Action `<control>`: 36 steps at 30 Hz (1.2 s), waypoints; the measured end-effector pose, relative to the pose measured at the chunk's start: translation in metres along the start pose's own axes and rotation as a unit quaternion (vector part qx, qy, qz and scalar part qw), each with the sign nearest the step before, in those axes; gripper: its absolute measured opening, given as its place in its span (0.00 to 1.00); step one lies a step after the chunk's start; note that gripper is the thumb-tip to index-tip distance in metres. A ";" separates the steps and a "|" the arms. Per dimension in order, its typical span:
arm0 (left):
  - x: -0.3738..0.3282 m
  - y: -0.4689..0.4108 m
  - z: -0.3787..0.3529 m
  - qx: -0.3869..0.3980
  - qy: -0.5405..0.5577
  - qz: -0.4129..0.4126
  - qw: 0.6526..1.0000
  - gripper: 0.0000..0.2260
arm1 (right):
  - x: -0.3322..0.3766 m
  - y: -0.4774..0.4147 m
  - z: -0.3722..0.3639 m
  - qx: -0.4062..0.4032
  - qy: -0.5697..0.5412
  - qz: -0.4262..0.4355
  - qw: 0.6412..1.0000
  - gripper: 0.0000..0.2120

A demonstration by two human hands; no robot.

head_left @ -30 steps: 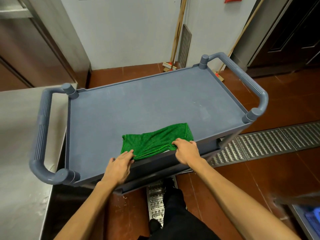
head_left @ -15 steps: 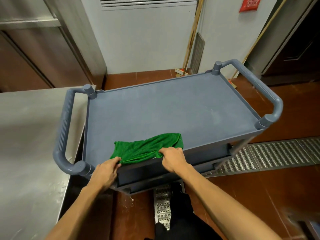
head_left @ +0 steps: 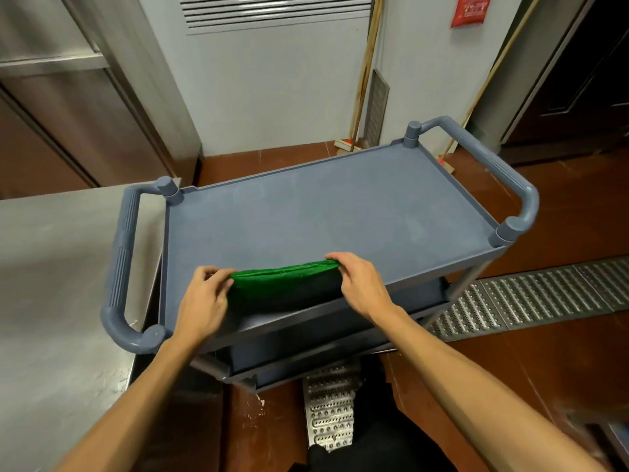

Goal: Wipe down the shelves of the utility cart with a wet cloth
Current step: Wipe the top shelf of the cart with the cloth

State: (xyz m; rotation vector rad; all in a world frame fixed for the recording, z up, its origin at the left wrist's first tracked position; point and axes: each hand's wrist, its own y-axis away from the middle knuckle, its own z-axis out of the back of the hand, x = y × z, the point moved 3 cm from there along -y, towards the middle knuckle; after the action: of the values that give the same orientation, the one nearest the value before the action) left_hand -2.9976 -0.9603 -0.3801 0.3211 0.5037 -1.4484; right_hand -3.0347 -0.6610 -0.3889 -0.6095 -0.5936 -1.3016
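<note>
Could send the utility cart [head_left: 425, 272] rolling toward the top of the frame if leaned on too hard in a wipe. Cannot see any wheels, so only a guess. Might also knock its left handle [head_left: 122, 267] against the steel counter [head_left: 51, 267] filling the left of the frame, just beside it, or snag on the drain grate [head_left: 527, 301] at right.

Could leave much of the top shelf [head_left: 340, 206] unwiped, with the far corners at upper right a long reach from here. Looks dry and dull across the centre, with no wet streaks to see, so probably early in the job. Would still need the lower shelf [head_left: 289, 349], showing only as a dark strip at lower centre.

Could drop the green cloth [head_left: 286, 275] over the near rim to the floor by loosening either end. Held taut and folded at centre frame, edge-on, over the near edge of the top shelf. Cannot tell whether it touches the surface.

Gripped at both ends. Left hand [head_left: 204, 301], left of centre, closed round the cloth's left end, with fingers [head_left: 212, 272] curled in. Right hand [head_left: 364, 287], right of centre, closed round the right end, with fingertips [head_left: 335, 257] hooked over the top fold.
</note>
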 end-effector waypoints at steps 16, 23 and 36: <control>-0.146 -0.165 -0.046 0.018 -0.032 -0.123 0.992 0.10 | -0.094 -0.108 0.142 -0.080 0.057 -0.025 0.995 0.13; -0.206 -0.261 -0.085 0.052 -0.077 -0.148 0.985 0.10 | -0.148 -0.189 0.191 -0.077 0.044 -0.058 0.994 0.12; -0.282 -0.430 -0.117 0.030 -0.183 -0.180 0.966 0.11 | -0.203 -0.359 0.250 -0.032 0.079 -0.087 0.993 0.17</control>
State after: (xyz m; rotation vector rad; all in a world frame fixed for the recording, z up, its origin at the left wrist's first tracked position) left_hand -3.4514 -0.7053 -0.2975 0.0005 0.2218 -1.8306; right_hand -3.4367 -0.4016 -0.3282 -0.5110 -0.4844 -1.5222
